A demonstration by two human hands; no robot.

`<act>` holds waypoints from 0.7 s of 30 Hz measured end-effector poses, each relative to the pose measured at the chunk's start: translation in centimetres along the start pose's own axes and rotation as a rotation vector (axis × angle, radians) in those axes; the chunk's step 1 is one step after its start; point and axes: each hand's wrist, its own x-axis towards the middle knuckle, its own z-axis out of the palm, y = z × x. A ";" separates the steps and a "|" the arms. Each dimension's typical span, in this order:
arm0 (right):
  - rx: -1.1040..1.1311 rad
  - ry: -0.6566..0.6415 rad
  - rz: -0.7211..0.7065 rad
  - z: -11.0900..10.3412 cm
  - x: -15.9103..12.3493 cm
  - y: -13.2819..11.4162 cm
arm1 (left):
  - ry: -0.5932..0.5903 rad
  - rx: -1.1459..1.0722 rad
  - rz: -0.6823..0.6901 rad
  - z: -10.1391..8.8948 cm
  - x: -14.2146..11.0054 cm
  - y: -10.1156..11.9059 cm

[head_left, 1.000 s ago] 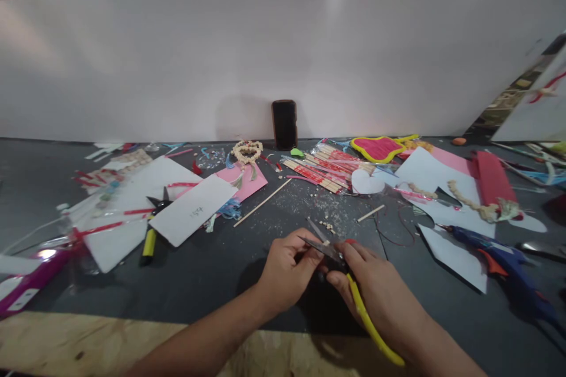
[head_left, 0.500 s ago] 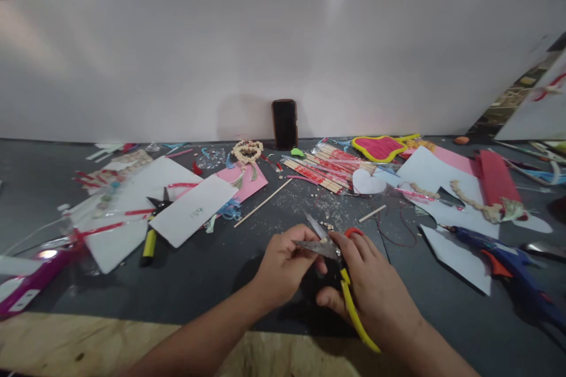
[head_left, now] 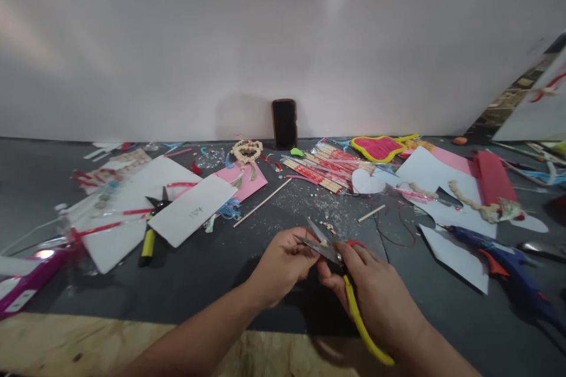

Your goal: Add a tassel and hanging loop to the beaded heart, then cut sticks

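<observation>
My right hand [head_left: 375, 283] grips a pair of scissors [head_left: 366, 321] with a yellow handle and some red at the other handle. Their blades are parted and point up and left over the dark tabletop. My left hand [head_left: 280, 268] is closed in a pinch against the lower blade. Between the blades, near the pivot, shows a tiny pale piece [head_left: 324, 242]; whether my left fingers hold it I cannot tell. Small beige bits [head_left: 328, 227] and whitish crumbs lie just beyond the blades. A thin wooden stick [head_left: 262, 202] and a shorter stick [head_left: 371, 213] lie farther off.
Wrapped chopsticks [head_left: 318, 172] lie beyond the crumbs. A phone [head_left: 285, 123] leans on the white board [head_left: 186, 65]. Pliers [head_left: 149, 242] and a white card [head_left: 194, 210] lie left. At right are a blue glue gun [head_left: 504, 259], cut white paper [head_left: 455, 259] and a dark red thread [head_left: 398, 242].
My right thumb has moved up and inward, toward my left fingers. The scissors' yellow handle has shifted a little right and down. My left fingertips are tucked in closer.
</observation>
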 end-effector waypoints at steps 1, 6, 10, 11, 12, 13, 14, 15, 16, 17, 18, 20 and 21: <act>-0.004 -0.004 0.005 -0.1 0.0 0.0 | 0.017 0.020 0.021 0.1 0.0 -0.1; 0.041 -0.031 0.014 -0.3 0.2 -0.1 | 0.119 0.180 0.194 0.5 0.0 -0.5; 0.138 -0.100 0.031 -0.7 0.3 -0.2 | 0.136 0.210 0.231 0.7 0.0 -0.8; 0.158 -0.120 0.038 -0.8 0.3 -0.2 | 0.133 0.213 0.230 0.7 0.0 -0.8; 0.173 -0.136 0.043 -1.0 0.3 -0.2 | 0.126 0.216 0.231 0.6 0.0 -0.9; 0.185 -0.147 0.045 -1.1 0.3 -0.2 | 0.119 0.217 0.233 0.6 0.0 -1.0; 0.196 -0.153 0.044 -1.2 0.3 -0.2 | 0.112 0.220 0.237 0.6 -0.1 -1.0; 0.207 -0.155 0.043 -1.3 0.3 -0.1 | 0.108 0.222 0.241 0.6 -0.1 -1.1; 0.217 -0.155 0.044 -1.4 0.3 -0.1 | 0.109 0.227 0.246 0.6 -0.1 -1.1; 0.228 -0.156 0.045 -1.5 0.3 -0.1 | 0.112 0.235 0.251 0.6 -0.1 -1.2; 0.238 -0.159 0.046 -1.6 0.3 -0.1 | 0.118 0.245 0.257 0.6 -0.1 -1.2; 0.262 -0.171 0.049 -1.8 0.3 0.0 | 0.127 0.270 0.266 0.6 -0.1 -1.2; 0.276 -0.177 0.051 -1.9 0.3 0.0 | 0.129 0.280 0.269 0.6 -0.1 -1.1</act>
